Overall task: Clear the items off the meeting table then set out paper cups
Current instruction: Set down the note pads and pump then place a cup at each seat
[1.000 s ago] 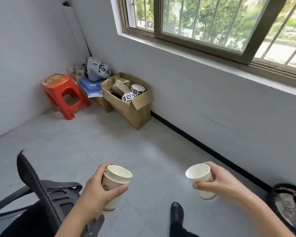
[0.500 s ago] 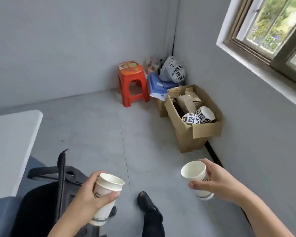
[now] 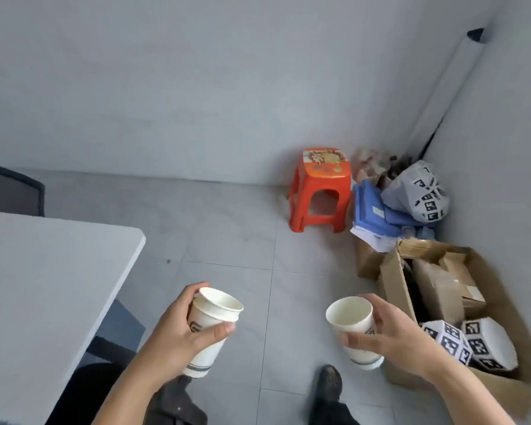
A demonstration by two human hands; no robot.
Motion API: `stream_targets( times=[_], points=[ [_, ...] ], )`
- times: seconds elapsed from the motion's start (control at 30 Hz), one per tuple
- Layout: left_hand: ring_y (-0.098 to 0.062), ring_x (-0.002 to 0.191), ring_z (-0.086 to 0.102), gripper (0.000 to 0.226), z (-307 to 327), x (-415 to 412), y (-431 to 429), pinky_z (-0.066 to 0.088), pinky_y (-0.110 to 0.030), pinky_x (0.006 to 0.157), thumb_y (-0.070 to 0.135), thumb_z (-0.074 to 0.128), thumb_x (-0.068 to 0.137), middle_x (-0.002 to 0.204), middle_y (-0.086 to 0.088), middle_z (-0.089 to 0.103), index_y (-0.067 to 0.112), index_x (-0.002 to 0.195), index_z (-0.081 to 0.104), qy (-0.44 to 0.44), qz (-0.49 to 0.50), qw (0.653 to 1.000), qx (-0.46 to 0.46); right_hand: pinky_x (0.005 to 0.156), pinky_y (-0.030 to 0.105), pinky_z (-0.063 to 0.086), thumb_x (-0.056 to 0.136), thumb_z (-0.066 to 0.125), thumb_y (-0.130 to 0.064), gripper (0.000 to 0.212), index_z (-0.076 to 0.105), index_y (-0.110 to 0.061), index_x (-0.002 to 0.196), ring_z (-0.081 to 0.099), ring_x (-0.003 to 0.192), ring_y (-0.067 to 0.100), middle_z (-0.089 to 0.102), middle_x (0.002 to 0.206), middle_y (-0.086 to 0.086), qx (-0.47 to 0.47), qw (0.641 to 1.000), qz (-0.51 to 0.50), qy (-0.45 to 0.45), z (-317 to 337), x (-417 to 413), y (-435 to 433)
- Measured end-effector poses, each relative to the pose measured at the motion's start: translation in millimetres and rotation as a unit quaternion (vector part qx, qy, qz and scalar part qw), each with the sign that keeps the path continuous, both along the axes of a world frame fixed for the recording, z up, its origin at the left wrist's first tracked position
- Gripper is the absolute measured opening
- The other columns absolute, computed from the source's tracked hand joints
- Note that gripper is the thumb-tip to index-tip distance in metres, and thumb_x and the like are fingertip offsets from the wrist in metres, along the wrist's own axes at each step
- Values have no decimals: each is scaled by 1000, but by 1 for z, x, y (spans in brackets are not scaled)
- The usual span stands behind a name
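The left hand (image 3: 178,335) is gripping what look like two nested paper cups (image 3: 210,348), fingers curled round them and covering part of a printed mark. The right hand (image 3: 393,338) is clasping a single paper cup (image 3: 350,315), fingers hiding its far wall. The white bench (image 3: 43,286) is lying just left of the left hand, cut off by the frame. A cardboard box (image 3: 393,280) is sitting right of the right hand, its contents blurred.
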State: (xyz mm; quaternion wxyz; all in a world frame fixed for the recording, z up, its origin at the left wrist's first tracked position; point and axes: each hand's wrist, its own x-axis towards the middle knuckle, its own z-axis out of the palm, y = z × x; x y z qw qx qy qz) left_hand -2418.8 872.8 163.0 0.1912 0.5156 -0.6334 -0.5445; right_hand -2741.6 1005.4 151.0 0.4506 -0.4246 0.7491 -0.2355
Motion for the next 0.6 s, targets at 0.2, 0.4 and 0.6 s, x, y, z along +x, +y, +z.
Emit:
stream_targets(
  times=[0.2, 0.4, 0.6],
  points=[
    [-4, 94, 67, 79, -8, 5, -83, 52, -26, 83, 56, 87, 39, 110, 5, 69, 43, 111, 57, -6, 148, 988, 34, 88, 36, 55, 45, 84, -65, 75, 56, -36, 109, 67, 91, 7, 71, 97, -8, 6, 994, 109, 30, -18, -45, -171],
    [-5, 89, 68, 70, 8, 6, -153, 52, -29, 80, 57, 86, 37, 105, 15, 69, 50, 101, 59, -9, 269, 963, -1, 84, 33, 54, 55, 81, -59, 70, 51, -36, 114, 64, 92, 8, 67, 98, -11, -6, 966, 247, 75, -13, -32, -353],
    [-3, 84, 67, 94, 5, 43, -150, 54, -25, 72, 72, 81, 26, 102, 18, 68, 43, 111, 54, -35, 425, 904, 12, 85, 30, 54, 58, 83, -53, 63, 53, -39, 112, 64, 95, 4, 68, 99, -13, -19, 906, 420, 54, 6, 58, -478]
  ],
)
